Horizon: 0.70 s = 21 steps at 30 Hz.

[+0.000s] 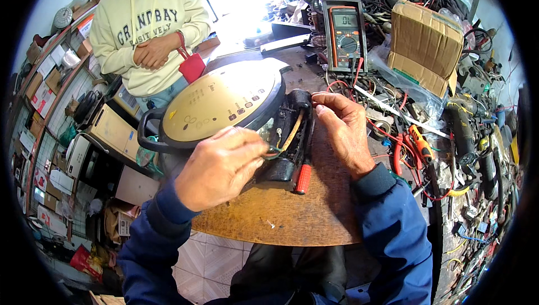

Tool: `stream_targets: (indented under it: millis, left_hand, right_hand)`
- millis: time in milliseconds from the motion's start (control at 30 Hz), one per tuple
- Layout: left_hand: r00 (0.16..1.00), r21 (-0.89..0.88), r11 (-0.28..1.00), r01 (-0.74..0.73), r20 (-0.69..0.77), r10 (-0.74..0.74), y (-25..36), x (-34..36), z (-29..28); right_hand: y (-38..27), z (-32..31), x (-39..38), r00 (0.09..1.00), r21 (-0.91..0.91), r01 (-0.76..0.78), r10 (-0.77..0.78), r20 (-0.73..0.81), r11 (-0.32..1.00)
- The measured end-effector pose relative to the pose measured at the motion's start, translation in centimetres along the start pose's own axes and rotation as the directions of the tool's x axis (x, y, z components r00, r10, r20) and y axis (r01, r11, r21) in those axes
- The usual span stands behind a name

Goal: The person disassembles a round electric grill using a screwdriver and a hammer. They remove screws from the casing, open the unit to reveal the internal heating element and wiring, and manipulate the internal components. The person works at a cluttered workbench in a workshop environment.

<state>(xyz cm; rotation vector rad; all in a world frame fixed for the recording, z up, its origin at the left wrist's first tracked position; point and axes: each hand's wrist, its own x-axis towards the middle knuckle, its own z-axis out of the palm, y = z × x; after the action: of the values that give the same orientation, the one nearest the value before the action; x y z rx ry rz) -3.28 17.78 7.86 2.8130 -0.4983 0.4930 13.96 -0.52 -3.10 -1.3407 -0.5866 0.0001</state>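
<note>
Left hand (219,162) right at the green wire (275,151) by the cooker (216,100), right hand (347,131) beside the black housing (276,171); either grip, I can't tell!

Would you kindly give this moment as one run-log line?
left hand: at wires beside gold-topped appliance; right hand: near black housing; red-handled tool: beside housing; multimeter: beyond right hand

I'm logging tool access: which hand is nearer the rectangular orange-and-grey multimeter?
Right. The right hand is below the multimeter in the picture; the left hand is farther away, toward the lower left.
</note>
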Motion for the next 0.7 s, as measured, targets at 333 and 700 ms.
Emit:
stream_targets:
  millis: [333, 700]
  left_hand:
    - [0.83, 0.077, 0.911, 0.404, -0.448, -0.331, -7.5, -5.5, -6.7]
    - [0.437, -0.867, 0.375, 0.328, -0.213, -0.874, -16.7, -12.5, -4.8]
  right_hand:
    - [0.2, -0.2, 0.1, 1.0, 0.019, 0.004, -0.004, 0.006, 1.0]
    - [-2.9, 1.6, 10.1, 0.951, -0.577, 0.135, 0.057, 0.303, 0.806]
